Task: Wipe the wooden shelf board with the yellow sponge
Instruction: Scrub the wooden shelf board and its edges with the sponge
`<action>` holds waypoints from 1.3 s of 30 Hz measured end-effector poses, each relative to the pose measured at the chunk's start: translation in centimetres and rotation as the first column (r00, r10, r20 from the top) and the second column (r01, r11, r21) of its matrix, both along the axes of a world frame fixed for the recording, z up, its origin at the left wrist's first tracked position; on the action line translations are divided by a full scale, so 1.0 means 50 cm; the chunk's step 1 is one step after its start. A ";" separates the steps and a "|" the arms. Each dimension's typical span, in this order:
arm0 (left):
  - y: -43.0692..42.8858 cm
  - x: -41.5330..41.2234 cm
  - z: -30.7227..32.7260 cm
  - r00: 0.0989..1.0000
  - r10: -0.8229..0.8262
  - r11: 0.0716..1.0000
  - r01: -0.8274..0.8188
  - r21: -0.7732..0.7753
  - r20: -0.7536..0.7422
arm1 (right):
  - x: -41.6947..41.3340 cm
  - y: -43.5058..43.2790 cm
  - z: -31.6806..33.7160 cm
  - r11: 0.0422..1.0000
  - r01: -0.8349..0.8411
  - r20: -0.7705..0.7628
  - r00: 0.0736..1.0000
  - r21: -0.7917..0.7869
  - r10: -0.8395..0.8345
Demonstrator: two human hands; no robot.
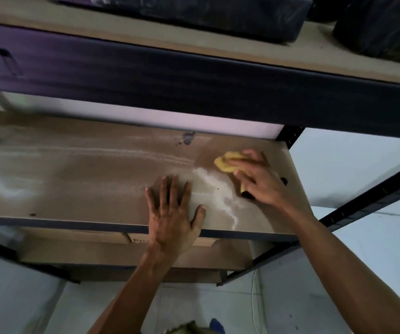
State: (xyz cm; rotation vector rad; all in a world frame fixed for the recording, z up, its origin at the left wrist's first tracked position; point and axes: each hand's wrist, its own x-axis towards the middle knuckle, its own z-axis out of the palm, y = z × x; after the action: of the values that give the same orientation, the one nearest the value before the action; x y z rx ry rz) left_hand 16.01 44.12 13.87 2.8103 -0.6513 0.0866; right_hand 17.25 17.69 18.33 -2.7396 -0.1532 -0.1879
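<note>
The wooden shelf board (85,179) spans the middle of the head view, brown with pale dusty streaks and a dark stain near its back edge. My right hand (259,179) presses the yellow sponge (225,162) flat on the board's right part, fingers over most of it. My left hand (175,213) lies flat on the board near the front edge, fingers spread, holding nothing. A white dust trail runs between the two hands.
A dark metal beam (194,88) of the shelf above hangs over the board, with black wrapped bundles (218,18) on top. A dark upright post (290,136) stands at the right back corner. Cardboard boxes (122,251) sit on the lower shelf.
</note>
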 end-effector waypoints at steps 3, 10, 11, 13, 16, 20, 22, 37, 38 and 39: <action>-0.001 -0.002 0.003 1.000 0.010 1.000 -0.009 0.020 -0.009 | 0.036 -0.064 0.011 0.947 0.311 0.053 0.950 -0.082 -0.308; -0.004 -0.003 0.005 1.000 0.009 0.999 -0.009 0.038 -0.017 | -0.008 0.011 -0.041 0.967 0.128 -0.082 0.985 -0.221 -0.149; -0.004 -0.003 0.006 1.000 0.009 0.999 -0.008 0.043 -0.016 | -0.021 0.031 -0.042 0.976 0.050 -0.081 0.994 -0.210 -0.068; -0.002 -0.005 0.008 1.000 0.007 0.999 -0.006 0.036 -0.012 | -0.045 0.046 -0.035 0.980 -0.051 -0.056 0.998 -0.194 0.041; -0.002 -0.004 0.007 1.000 0.008 0.999 -0.008 0.032 -0.019 | -0.047 -0.008 -0.005 0.962 0.132 0.102 0.989 -0.240 -0.110; -0.004 -0.003 0.005 1.000 0.019 0.999 -0.018 0.037 -0.021 | -0.066 -0.063 -0.007 0.763 0.610 0.063 0.788 -0.215 -0.612; -0.005 -0.003 0.005 0.999 0.018 0.999 -0.017 0.042 -0.028 | -0.076 -0.025 -0.019 0.747 0.631 0.004 0.764 -0.212 -0.645; -0.007 -0.007 0.010 0.998 0.014 0.997 -0.010 0.073 -0.054 | -0.045 -0.024 -0.026 0.823 0.529 -0.115 0.822 -0.208 -0.558; -0.008 -0.007 0.009 0.999 0.016 0.998 -0.013 0.067 -0.050 | -0.044 0.001 -0.028 0.856 0.468 -0.124 0.857 -0.220 -0.500; -0.007 -0.006 0.009 0.999 0.016 0.998 -0.013 0.061 -0.047 | -0.043 0.032 -0.030 0.891 0.391 -0.120 0.897 -0.229 -0.425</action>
State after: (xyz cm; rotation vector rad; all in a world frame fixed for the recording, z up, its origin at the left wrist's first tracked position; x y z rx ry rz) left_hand 15.70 43.75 14.32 2.8660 -0.6335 0.0031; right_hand 15.12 19.28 16.83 -2.9395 0.4851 -0.0563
